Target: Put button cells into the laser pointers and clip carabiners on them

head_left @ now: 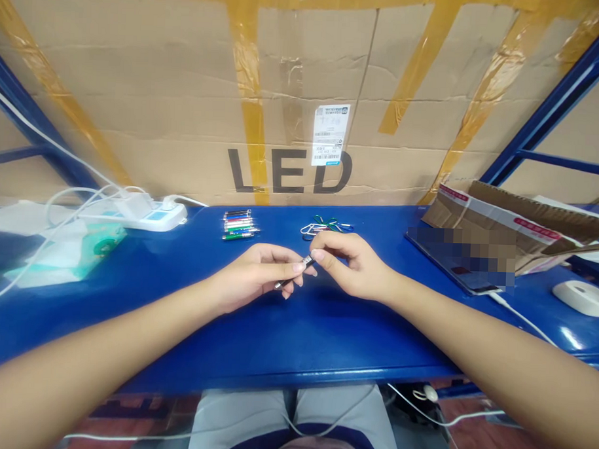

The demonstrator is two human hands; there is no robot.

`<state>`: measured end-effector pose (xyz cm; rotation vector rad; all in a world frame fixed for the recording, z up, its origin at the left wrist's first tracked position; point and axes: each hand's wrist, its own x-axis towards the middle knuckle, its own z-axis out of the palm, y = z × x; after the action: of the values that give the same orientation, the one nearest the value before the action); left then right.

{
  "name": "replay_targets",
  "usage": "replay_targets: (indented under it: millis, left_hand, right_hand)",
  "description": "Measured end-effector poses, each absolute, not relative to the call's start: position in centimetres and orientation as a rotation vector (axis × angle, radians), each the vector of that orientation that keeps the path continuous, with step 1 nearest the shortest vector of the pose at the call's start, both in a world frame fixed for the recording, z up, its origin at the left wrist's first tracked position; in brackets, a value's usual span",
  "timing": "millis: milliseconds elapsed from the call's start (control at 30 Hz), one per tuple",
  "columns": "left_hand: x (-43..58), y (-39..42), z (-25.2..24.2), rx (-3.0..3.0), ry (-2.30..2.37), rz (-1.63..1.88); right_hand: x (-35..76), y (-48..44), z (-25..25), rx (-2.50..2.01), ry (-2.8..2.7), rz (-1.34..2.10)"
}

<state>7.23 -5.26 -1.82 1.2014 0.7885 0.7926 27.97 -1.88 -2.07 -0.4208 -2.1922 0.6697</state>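
My left hand (271, 272) pinches a slim black-and-silver pen-like stick (307, 259) between thumb and fingers. One end of it pokes out below the left fingers, pointing toward me. On its upper end, the thumb and forefinger of my right hand (352, 265) are closed. Both hands are raised over the middle of the blue table (276, 341). Behind the left hand lies a row of similar slim sticks (238, 225) in black, white, red, blue and green. Just past the right hand is a small heap of coloured carabiner clips (326, 224).
A power strip (169, 215) with white cables and a green-white soft pack (67, 252) occupy the left. At right, a tablet-like device (450, 262) leans by an open cardboard box (496, 218), near a white oval object (582, 298). A large LED carton (176, 96) stands behind.
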Motion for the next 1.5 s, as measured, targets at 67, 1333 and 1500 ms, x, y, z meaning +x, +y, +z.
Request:
replay_targets:
  millis: [67,1333,1500]
  left_hand:
    - [7.3,-5.4,-1.7,1.250,0.802,0.806]
    - [8.0,-6.7,-2.0,1.107,0.562,0.658]
    - [8.1,-6.9,-1.6,1.784,0.937,0.952]
  right_hand:
    - [28.0,-2.0,-2.1,-0.424,-2.184,0.679]
    - [28.7,-3.4,-0.9,-0.169,-2.229,0.503]
    - [28.4,-3.0,-1.0,-0.484,-2.210,0.735]
